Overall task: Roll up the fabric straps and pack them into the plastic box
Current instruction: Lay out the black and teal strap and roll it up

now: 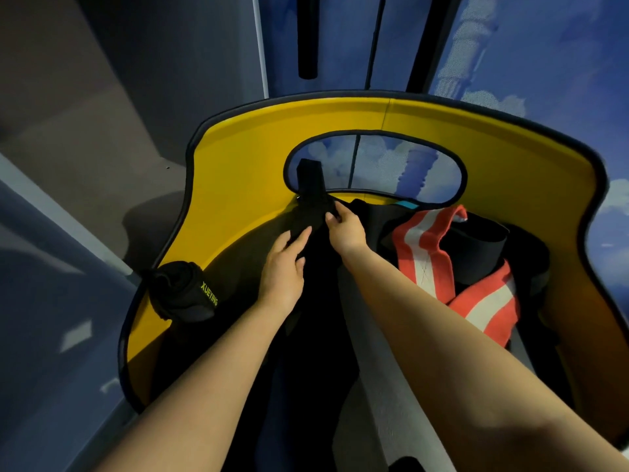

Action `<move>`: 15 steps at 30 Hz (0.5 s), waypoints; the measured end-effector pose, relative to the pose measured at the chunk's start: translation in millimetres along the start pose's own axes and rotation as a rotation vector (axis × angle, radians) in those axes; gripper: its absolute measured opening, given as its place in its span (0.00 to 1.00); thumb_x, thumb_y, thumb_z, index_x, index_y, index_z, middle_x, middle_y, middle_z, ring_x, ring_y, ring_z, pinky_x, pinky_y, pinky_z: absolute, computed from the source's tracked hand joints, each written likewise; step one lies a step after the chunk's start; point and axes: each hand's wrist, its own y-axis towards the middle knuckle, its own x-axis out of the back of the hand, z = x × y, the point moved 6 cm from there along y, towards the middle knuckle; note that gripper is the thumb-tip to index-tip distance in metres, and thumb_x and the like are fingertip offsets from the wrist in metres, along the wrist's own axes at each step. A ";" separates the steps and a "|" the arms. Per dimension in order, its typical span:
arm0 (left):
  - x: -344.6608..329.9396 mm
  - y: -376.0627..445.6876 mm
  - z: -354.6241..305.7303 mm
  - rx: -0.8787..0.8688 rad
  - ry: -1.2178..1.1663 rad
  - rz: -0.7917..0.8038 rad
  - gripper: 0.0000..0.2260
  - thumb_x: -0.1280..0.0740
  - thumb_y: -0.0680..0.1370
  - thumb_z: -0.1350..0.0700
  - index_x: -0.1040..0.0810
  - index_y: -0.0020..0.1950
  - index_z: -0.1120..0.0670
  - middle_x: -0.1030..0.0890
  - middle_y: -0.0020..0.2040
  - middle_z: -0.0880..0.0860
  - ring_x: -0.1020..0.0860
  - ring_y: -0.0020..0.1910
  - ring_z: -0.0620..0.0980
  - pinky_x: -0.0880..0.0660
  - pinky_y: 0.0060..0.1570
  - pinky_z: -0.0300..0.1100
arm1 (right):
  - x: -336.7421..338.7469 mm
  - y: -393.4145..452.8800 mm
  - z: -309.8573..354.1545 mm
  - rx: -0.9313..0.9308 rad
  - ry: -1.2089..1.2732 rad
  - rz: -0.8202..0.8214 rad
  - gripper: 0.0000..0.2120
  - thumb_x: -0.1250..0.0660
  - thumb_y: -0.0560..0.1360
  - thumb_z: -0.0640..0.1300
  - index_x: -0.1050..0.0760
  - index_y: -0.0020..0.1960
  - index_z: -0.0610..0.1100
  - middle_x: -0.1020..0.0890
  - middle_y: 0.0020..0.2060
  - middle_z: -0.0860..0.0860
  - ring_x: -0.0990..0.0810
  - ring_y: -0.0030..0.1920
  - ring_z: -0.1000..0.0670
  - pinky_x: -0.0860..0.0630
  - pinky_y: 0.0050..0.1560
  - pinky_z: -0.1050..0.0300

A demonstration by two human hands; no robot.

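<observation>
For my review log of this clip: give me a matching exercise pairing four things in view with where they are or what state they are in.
Things:
1. rolled black strap
2. red and white strap
3. left hand
4. right hand

States:
A. pinches the black strap near its top
B. lies loose at the right
C. rests at the left beside the yellow wall
D. fingers straight on the black strap

Pairs: 1-C, 2-B, 3-D, 4-A
</observation>
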 end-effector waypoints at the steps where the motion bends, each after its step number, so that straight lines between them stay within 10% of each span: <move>1: -2.9 1.9 0.3 -0.020 0.066 0.015 0.27 0.41 0.80 0.66 0.40 0.75 0.44 0.48 0.78 0.50 0.47 0.76 0.50 0.42 0.71 0.43 | -0.1 -0.5 1.4 -0.008 -0.054 0.003 0.22 0.45 0.82 0.43 0.41 0.74 0.42 0.30 0.69 0.43 0.31 0.69 0.45 0.34 0.66 0.54; 10: -14.0 10.6 -7.0 -0.087 0.529 0.212 0.34 0.40 0.78 0.65 0.56 0.77 0.50 0.56 0.78 0.52 0.56 0.77 0.51 0.49 0.75 0.48 | 24.7 -43.3 26.2 0.625 -0.803 -0.231 0.20 0.36 0.75 0.36 0.30 0.66 0.35 0.28 0.65 0.39 0.31 0.66 0.39 0.32 0.65 0.49; 15: -6.8 1.6 -27.4 -0.132 0.534 0.196 0.32 0.39 0.79 0.64 0.52 0.77 0.48 0.56 0.78 0.51 0.57 0.77 0.51 0.54 0.74 0.47 | 47.8 -39.4 24.7 0.560 -1.194 -0.341 0.25 0.29 0.71 0.41 0.30 0.66 0.34 0.28 0.66 0.36 0.31 0.67 0.37 0.38 0.70 0.46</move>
